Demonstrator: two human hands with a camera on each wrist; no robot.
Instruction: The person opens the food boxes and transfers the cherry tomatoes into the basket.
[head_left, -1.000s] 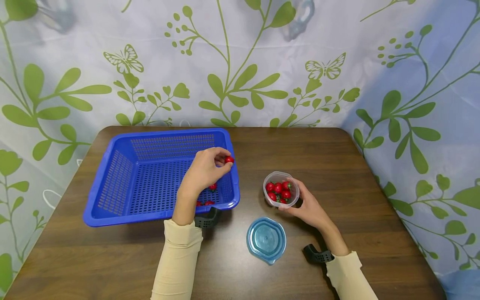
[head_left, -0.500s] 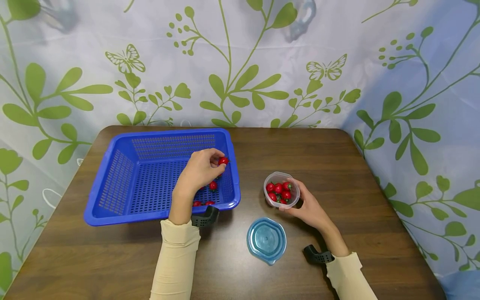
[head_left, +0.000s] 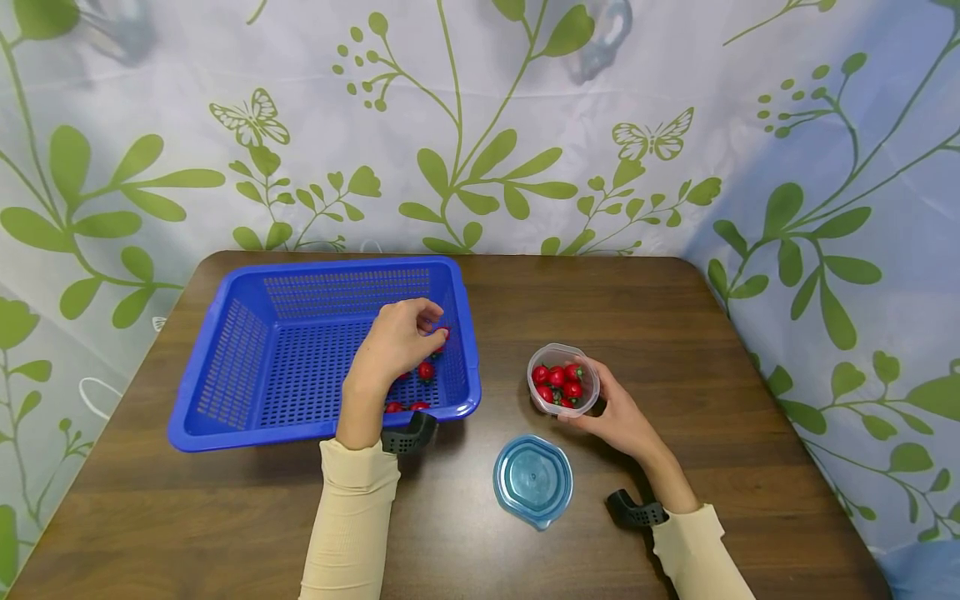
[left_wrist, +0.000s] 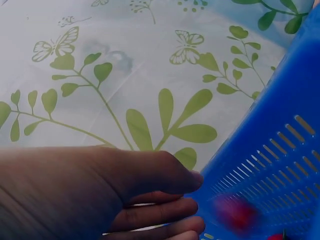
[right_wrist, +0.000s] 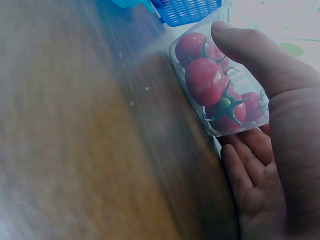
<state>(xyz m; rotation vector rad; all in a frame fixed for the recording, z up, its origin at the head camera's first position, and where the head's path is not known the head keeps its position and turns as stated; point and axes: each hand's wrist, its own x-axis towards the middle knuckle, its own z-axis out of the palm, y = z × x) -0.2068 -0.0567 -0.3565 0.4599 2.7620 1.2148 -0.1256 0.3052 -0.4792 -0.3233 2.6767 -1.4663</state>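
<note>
My left hand (head_left: 401, 337) is over the right end of the blue plastic basket (head_left: 225, 417), fingers and thumb spread apart. Just beyond its fingertips in the left wrist view, a blurred cherry tomato (left_wrist: 236, 214) is in the air against the basket wall, touching no finger. More cherry tomatoes (head_left: 426, 372) lie on the basket floor, partly hidden by the left forearm. My right hand (head_left: 618, 415) grips a small clear plastic container (head_left: 536, 360) from its right side, thumb on one wall and fingers around the other. Several red cherry tomatoes (right_wrist: 204, 81) with green stems sit inside it.
A round, translucent blue lid (head_left: 532, 479) lies on the brown wooden table (head_left: 480, 550), in front of the container. Behind the table hangs a pale curtain (head_left: 480, 125) with green leaves. Each wrist wears a black camera strap (head_left: 411, 435).
The left hand has moved slightly left, farther over the basket, and has let go of the cherry tomato it was pinching; the tomato drops toward the basket floor. The right hand and container stay put.
</note>
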